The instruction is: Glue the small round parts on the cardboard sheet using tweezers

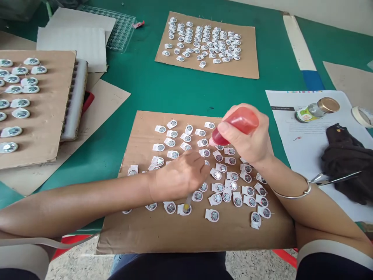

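Showing a dark-clothed lap [171, 267] below the near edge of a cardboard sheet [186, 237]. Working over that sheet with both bare hands, apparently being at the step of squeezing something out close to the white-tabbed silver discs [212, 215] spread across it; probably calling next for a steady aim, light pressure and attention to a single disc. Wrapping the right hand [253, 140] around a soft-looking red bottle [243, 119], pressing thumb and fingers against its sides and holding it tip-down toward the left, just beside the left hand [183, 173]. Holding that left hand knuckles-up and curled low over the middle rows, hiding the fingertips, so not revealing how far open or whether pinching anything; showing just below it a slim translucent stick [188, 202] with a yellowish end over a disc. Wearing a silver bangle [294, 197] on the right wrist. Looking outward, seeing more discs on a second cardboard sheet [55, 116] at left and on a third sheet [250, 64] toward the far side of the green table [140, 93], besides a clear moulded tray [121, 33] at far left. Seeing at right, on printed paper [284, 132], a gold-lidded glass jar [316, 109] and a bunched dark cloth [346, 159] with a metal tool [339, 178] across it
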`<action>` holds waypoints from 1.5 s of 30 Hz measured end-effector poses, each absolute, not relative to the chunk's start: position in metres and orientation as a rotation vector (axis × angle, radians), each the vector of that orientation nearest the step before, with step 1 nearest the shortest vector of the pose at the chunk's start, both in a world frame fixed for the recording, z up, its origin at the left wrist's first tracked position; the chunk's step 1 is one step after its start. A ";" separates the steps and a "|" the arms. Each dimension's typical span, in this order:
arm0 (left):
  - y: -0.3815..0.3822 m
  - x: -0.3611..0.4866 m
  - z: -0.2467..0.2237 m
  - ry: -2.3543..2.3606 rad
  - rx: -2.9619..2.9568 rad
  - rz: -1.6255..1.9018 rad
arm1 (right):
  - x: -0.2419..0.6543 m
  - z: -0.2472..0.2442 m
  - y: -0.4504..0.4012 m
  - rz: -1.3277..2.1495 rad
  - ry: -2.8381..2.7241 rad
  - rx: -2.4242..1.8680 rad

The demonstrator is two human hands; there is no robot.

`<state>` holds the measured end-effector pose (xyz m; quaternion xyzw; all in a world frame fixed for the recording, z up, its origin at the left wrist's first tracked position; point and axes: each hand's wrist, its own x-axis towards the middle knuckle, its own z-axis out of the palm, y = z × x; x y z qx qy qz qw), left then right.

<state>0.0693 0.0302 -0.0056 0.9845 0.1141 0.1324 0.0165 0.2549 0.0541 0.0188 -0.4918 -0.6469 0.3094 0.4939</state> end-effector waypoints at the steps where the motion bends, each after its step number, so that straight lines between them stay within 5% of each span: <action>1: 0.027 0.070 -0.007 0.337 3.126 0.414 | 0.254 0.018 0.053 0.735 -1.609 -1.216; 45: 0.019 0.073 -0.014 0.382 3.240 0.555 | 0.251 -0.001 0.053 0.489 -1.837 -1.216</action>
